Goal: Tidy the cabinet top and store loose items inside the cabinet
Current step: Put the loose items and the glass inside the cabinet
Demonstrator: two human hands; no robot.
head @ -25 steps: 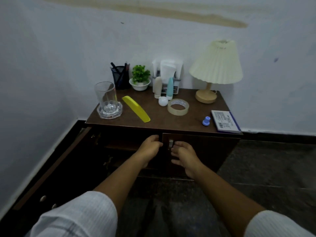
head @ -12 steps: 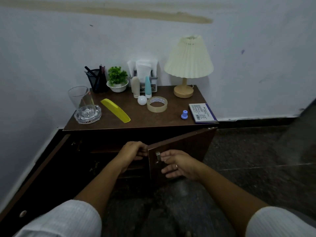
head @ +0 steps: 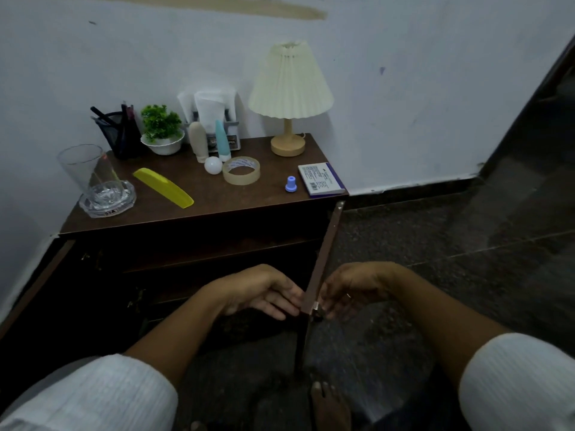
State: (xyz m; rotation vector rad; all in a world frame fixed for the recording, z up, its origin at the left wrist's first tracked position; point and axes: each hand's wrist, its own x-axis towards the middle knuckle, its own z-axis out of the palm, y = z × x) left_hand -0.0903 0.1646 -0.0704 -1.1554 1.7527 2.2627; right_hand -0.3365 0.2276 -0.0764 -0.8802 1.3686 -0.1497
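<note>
Honestly, the cabinet door [head: 322,259] is the easy bit. It's a stiff panel on hinges, standing wide open and edge-on to the camera, so it should swing with barely any push. The person's left hand [head: 264,293] lies with straight fingers flat on its inner face. The right hand [head: 351,290] has its fingers curled onto the little metal handle [head: 316,306] at the free edge.

The loose stuff all sits up on the cabinet top [head: 233,199], well apart from both hands. The yellow comb [head: 163,188] looks light and rigid, best pinched along its spine. The tape roll [head: 241,170] is light too, just hook a finger through the hole. The white ball [head: 213,165] beside it will probably roll, so cup it. The glass [head: 84,169] at the left, in or right against the chunky ashtray [head: 107,197] (can't tell which), is the fragile, slippery one. Wrap round the body, not the rim.
</note>
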